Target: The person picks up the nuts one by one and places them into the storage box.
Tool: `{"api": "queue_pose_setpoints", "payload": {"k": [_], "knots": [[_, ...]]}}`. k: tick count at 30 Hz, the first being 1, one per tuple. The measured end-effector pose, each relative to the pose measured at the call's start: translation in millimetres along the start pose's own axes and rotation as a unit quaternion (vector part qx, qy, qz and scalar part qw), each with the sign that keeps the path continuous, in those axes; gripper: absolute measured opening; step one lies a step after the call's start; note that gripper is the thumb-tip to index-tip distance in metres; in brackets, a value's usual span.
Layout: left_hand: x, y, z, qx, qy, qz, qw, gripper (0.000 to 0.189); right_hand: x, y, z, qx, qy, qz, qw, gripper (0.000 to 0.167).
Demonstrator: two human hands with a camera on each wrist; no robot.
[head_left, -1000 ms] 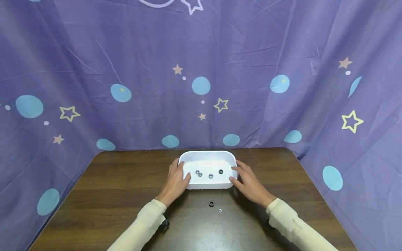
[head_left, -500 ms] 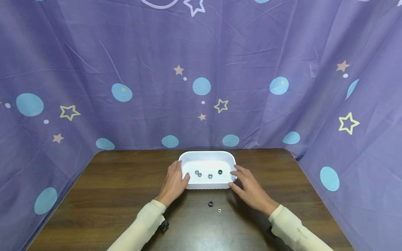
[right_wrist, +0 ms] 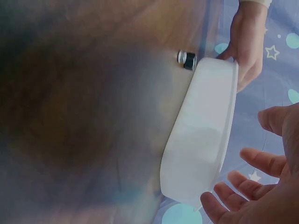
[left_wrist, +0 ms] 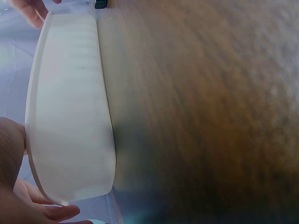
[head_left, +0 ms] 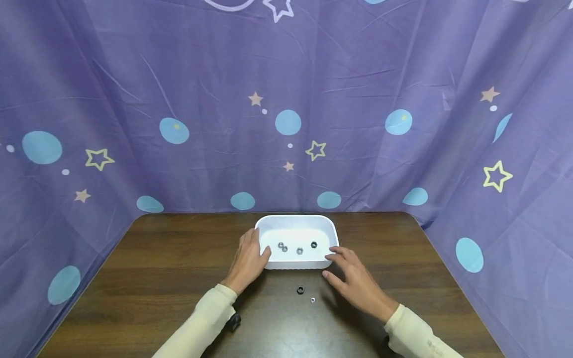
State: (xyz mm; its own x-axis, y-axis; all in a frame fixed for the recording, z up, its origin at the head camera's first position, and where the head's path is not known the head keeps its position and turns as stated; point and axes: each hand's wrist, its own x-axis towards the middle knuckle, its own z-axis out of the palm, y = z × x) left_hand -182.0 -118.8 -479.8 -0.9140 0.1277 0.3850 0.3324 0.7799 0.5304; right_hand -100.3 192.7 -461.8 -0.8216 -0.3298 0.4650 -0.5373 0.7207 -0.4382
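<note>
One grip engaged: left grip (head_left: 249,260) holds the left end of the white tray (head_left: 297,265), thumb over the rim. Right grip (head_left: 356,281) released, fingers loose at the near right corner; contact unclear. Tray sits far-centre on the desk (head_left: 170,268). Four nuts (head_left: 299,251) inside, apparently done; dark nut (head_left: 300,290) and small silver nut (head_left: 313,300) lie nearer, outside, apparently left.

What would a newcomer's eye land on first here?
First, the purple starry curtain filling the background. Then the white tray at the far middle of the table, four nuts inside, the left grip on its left end, the right grip open beside its right. A dark nut and a smaller silver nut lie in front.
</note>
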Motion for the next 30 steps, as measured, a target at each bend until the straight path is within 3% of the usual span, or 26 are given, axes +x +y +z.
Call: {"api": "queue_pose_setpoints", "payload": {"k": [12,30], "knots": [[0.9,1.8,0.7,0.002,-0.005,-0.01,0.9999,0.07,-11.3,-11,4,-0.004,0.024,-0.035,0.9991,0.039],[0.4,3.8,-0.4,0.005,-0.008,-0.015,0.9998,0.071,-24.6,-10,22,-0.007,-0.001,-0.071,0.9975,0.032]]}}
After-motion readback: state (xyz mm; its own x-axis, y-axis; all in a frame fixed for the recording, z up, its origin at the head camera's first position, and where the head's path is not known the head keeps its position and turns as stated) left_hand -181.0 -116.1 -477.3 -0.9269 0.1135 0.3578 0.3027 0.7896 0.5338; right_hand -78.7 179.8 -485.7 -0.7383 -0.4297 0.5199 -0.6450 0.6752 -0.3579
